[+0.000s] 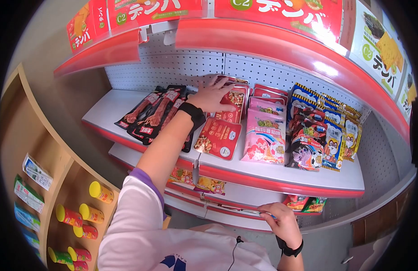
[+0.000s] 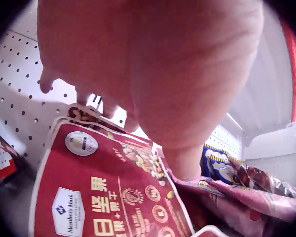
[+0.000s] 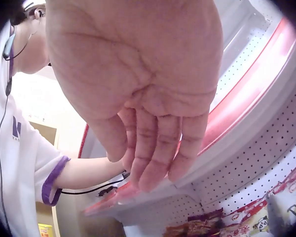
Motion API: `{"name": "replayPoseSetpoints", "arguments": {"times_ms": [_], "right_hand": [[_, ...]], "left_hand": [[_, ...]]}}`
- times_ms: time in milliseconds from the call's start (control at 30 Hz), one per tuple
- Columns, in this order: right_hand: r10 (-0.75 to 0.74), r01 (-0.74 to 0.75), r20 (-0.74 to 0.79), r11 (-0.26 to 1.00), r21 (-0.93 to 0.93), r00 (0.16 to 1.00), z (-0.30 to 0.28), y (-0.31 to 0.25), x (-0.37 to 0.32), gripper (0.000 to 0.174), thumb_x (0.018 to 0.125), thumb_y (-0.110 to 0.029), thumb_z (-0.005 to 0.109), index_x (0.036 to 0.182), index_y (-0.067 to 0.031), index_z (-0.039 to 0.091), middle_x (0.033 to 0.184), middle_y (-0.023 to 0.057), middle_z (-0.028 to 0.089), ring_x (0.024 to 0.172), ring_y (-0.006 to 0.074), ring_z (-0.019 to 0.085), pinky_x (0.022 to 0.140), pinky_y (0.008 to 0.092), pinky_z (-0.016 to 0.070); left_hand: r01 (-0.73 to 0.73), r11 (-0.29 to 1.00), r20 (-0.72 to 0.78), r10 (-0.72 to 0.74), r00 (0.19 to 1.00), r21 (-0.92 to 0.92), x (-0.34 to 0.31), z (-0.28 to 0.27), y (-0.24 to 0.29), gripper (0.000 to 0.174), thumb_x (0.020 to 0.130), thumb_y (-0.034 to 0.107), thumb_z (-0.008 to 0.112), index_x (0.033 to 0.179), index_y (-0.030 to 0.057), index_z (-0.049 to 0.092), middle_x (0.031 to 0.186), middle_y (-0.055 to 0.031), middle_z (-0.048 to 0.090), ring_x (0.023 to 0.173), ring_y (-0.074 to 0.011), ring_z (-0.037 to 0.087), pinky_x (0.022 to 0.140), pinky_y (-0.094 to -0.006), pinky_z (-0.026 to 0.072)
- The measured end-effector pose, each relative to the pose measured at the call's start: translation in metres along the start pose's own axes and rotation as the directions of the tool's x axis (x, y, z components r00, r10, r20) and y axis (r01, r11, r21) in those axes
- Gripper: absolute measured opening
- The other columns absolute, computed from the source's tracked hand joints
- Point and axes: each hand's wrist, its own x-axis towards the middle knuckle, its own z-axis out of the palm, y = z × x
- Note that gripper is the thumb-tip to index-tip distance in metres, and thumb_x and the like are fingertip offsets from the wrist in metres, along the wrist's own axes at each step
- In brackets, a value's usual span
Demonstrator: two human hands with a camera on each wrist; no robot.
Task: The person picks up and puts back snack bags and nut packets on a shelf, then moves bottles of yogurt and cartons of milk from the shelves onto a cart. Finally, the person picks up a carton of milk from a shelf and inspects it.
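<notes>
My left hand (image 1: 213,97) reaches over the shelf with its fingers spread, at the top of a standing red nut bag (image 1: 234,101). In the left wrist view the fingertips are at the top edge of that red nut bag (image 2: 108,182), and the thumb points down beside a pink snack bag (image 2: 237,202). Another red nut bag (image 1: 218,137) lies in front, face up. My right hand (image 1: 281,221) hangs low before the lower shelves. Its fingers are loosely bent, and the right wrist view shows the palm of this hand (image 3: 138,84) with nothing in it.
Black meat-snack packs (image 1: 155,108) lie left of the nut bags. Pink bags (image 1: 265,135), black bags (image 1: 306,140) and blue bags (image 1: 333,144) stand to the right. A red-edged upper shelf (image 1: 263,38) overhangs with red boxes. A wooden rack (image 1: 60,167) stands at the left.
</notes>
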Motion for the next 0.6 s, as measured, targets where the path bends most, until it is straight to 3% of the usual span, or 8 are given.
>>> {"name": "replayPoseSetpoints", "arguments": {"times_ms": [67, 233, 300, 333, 400, 433, 500, 600], "right_hand": [[-0.006, 0.006, -0.006, 1.000, 0.013, 1.000, 0.001, 0.001, 0.000, 0.015, 0.075, -0.001, 0.066, 0.090, -0.0020, 0.064, 0.081, 0.0102, 0.064, 0.073, 0.0257, 0.061, 0.065, 0.0327, 0.0485], [0.038, -0.039, 0.015, 0.998, 0.050, 0.999, 0.003, 0.006, -0.003, 0.015, 0.076, -0.001, 0.065, 0.090, -0.0011, 0.064, 0.081, 0.0109, 0.064, 0.074, 0.0263, 0.061, 0.066, 0.0330, 0.0484], [0.015, -0.015, 0.011, 0.999, 0.032, 1.000, 0.003, 0.006, -0.001, 0.014, 0.076, -0.001, 0.064, 0.090, -0.0014, 0.063, 0.083, 0.0108, 0.064, 0.075, 0.0265, 0.061, 0.067, 0.0332, 0.0482], [0.014, -0.015, 0.011, 0.999, 0.030, 1.000, 0.004, 0.006, 0.000, 0.014, 0.076, -0.001, 0.064, 0.090, -0.0014, 0.063, 0.083, 0.0108, 0.064, 0.075, 0.0265, 0.061, 0.067, 0.0332, 0.0482], [0.000, -0.001, 0.021, 0.999, 0.036, 1.000, 0.006, 0.005, 0.002, 0.014, 0.076, -0.001, 0.063, 0.091, -0.0015, 0.063, 0.084, 0.0106, 0.064, 0.075, 0.0266, 0.061, 0.067, 0.0333, 0.0480], [0.000, -0.001, 0.022, 0.999, 0.034, 1.000, 0.006, 0.005, 0.002, 0.014, 0.076, -0.001, 0.063, 0.091, -0.0015, 0.063, 0.084, 0.0106, 0.064, 0.075, 0.0266, 0.061, 0.067, 0.0333, 0.0480], [-0.006, 0.005, 0.033, 0.999, 0.033, 0.999, 0.008, 0.005, 0.003, 0.015, 0.077, -0.001, 0.063, 0.091, -0.0016, 0.063, 0.084, 0.0108, 0.064, 0.076, 0.0268, 0.061, 0.067, 0.0334, 0.0479], [0.001, -0.002, 0.016, 0.999, 0.037, 1.000, 0.009, 0.004, 0.004, 0.013, 0.076, -0.007, 0.066, 0.088, -0.0031, 0.064, 0.081, 0.0113, 0.063, 0.074, 0.0296, 0.061, 0.066, 0.0357, 0.0493]], "left_hand": [[0.095, 0.990, 0.132, -0.081, 0.988, -0.104, 0.001, -0.004, 0.007, 0.087, 0.073, 0.066, 0.056, 0.140, 0.0167, 0.031, 0.147, -0.0148, 0.023, 0.136, -0.0373, 0.014, 0.101, -0.0665, 0.0153], [0.037, 0.985, 0.144, -0.012, 0.989, -0.170, -0.002, -0.010, 0.006, 0.070, 0.076, 0.055, 0.061, 0.129, 0.0123, 0.045, 0.143, -0.0172, 0.028, 0.134, -0.0354, 0.019, 0.099, -0.0670, 0.0178], [-0.087, 0.884, -0.147, 0.021, 0.989, -0.458, 0.001, 0.003, -0.002, 0.054, 0.076, 0.040, 0.066, 0.121, 0.0121, 0.052, 0.134, -0.0141, 0.038, 0.130, -0.0322, 0.028, 0.097, -0.0660, 0.0232], [-0.087, 0.884, -0.148, 0.021, 0.989, -0.459, 0.001, 0.007, -0.004, 0.054, 0.076, 0.040, 0.066, 0.121, 0.0121, 0.052, 0.134, -0.0141, 0.038, 0.130, -0.0322, 0.028, 0.097, -0.0660, 0.0232], [-0.034, 0.961, -0.180, -0.017, 0.983, -0.275, 0.000, 0.007, -0.005, 0.047, 0.076, 0.030, 0.067, 0.117, 0.0128, 0.054, 0.124, -0.0095, 0.045, 0.123, -0.0285, 0.036, 0.093, -0.0626, 0.0297], [-0.034, 0.960, -0.182, -0.018, 0.983, -0.277, 0.000, 0.004, -0.002, 0.047, 0.076, 0.030, 0.067, 0.117, 0.0128, 0.054, 0.124, -0.0095, 0.045, 0.123, -0.0285, 0.036, 0.093, -0.0626, 0.0297], [0.026, 1.000, -0.184, -0.027, 0.983, -0.005, -0.002, -0.003, 0.006, 0.046, 0.079, 0.028, 0.064, 0.119, 0.0118, 0.052, 0.126, -0.0092, 0.045, 0.118, -0.0279, 0.040, 0.092, -0.0519, 0.0341], [-0.025, 0.999, -0.109, 0.028, 0.994, 0.027, 0.000, -0.004, 0.008, 0.042, 0.080, 0.027, 0.062, 0.118, 0.0116, 0.053, 0.124, -0.0068, 0.046, 0.116, -0.0269, 0.042, 0.089, -0.0500, 0.0358]]}}
